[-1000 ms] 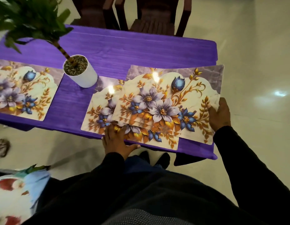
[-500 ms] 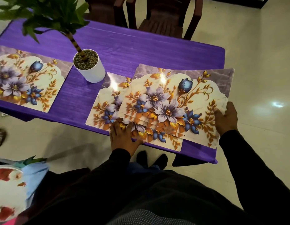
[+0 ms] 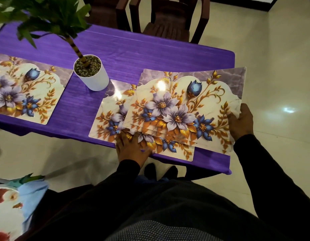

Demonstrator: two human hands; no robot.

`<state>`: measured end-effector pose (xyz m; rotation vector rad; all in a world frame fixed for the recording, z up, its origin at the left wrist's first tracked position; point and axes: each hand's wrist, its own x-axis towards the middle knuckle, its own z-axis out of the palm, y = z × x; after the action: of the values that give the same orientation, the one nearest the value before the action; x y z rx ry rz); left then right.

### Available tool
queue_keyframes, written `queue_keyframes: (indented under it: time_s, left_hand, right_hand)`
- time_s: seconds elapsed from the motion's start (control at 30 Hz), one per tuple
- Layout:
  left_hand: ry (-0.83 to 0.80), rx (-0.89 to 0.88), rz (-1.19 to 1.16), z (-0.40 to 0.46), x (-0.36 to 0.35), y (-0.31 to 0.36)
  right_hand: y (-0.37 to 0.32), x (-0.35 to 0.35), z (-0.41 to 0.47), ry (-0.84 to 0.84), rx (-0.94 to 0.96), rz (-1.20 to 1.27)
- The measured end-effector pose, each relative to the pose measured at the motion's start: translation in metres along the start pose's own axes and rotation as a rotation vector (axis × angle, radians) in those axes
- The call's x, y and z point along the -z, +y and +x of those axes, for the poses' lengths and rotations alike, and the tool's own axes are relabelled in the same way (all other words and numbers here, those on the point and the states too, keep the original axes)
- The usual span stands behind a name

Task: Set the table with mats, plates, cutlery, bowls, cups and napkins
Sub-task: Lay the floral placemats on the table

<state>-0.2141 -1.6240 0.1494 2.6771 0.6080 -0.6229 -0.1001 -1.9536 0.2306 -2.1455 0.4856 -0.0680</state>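
The right hand [image 3: 241, 120] is pinching the right edge of a fanned stack of glossy floral rectangular mats [image 3: 182, 108]; the left hand [image 3: 131, 146], fingers flat, is pressing the lower mats' near edge onto the purple-clothed desk [image 3: 133, 47]. Far left of both grips, one mat [image 3: 25, 91] is lying placed; plates, cutlery, bowls, cups and napkins are remaining.

On the purple-clothed bench [image 3: 150, 49] the right hand [image 3: 241, 121] grips the right edge of a fanned stack of floral mats [image 3: 185, 108] while the left hand [image 3: 131, 148] rests on its near-left corner, with another mat [image 3: 24, 91] lying at the left beside a white potted plant [image 3: 91, 73].
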Motion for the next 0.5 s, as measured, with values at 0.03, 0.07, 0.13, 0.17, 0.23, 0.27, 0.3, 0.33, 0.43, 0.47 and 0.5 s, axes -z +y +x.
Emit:
queue_keyframes:
  time_s: [0.03, 0.07, 0.13, 0.17, 0.23, 0.27, 0.3, 0.33, 0.43, 0.47, 0.5]
  left_hand:
    - [-0.002, 0.001, -0.007, 0.0, 0.0, 0.0]
    - [0.0, 0.001, -0.012, 0.0, 0.0, 0.0]
    - [0.032, -0.002, -0.047, 0.0, 0.0, 0.0]
    - [0.065, -0.005, -0.096, 0.0, 0.001, -0.001]
    - [0.148, -0.026, -0.239, 0.001, 0.004, 0.0]
    - [0.18, -0.032, -0.313, 0.001, 0.006, 0.002]
    - [0.208, -0.03, -0.391, 0.003, 0.01, 0.003]
    - [0.229, -0.031, -0.468, 0.004, 0.013, 0.007]
    - [0.275, -0.021, -0.617, 0.01, 0.023, 0.022]
    - [0.291, -0.021, -0.633, 0.012, 0.027, 0.028]
    - [0.306, -0.022, -0.652, 0.014, 0.031, 0.035]
  right_hand:
    - [-0.003, 0.001, -0.001, -0.002, 0.01, 0.016]
    - [-0.006, 0.003, -0.002, 0.0, 0.022, 0.034]
    - [-0.012, 0.008, -0.003, 0.008, 0.054, 0.081]
    - [-0.016, 0.01, -0.004, 0.008, 0.062, 0.106]
    - [-0.022, 0.015, -0.003, 0.012, 0.067, 0.162]
    - [-0.024, 0.017, -0.003, 0.013, 0.07, 0.189]
    - [-0.029, 0.017, -0.003, 0.008, 0.078, 0.211]
    - [-0.032, 0.019, -0.003, 0.005, 0.096, 0.222]
    - [-0.039, 0.023, -0.003, 0.005, 0.182, 0.21]
    - [-0.039, 0.026, -0.004, 0.005, 0.194, 0.224]
    - [-0.04, 0.029, -0.004, 0.006, 0.2, 0.236]
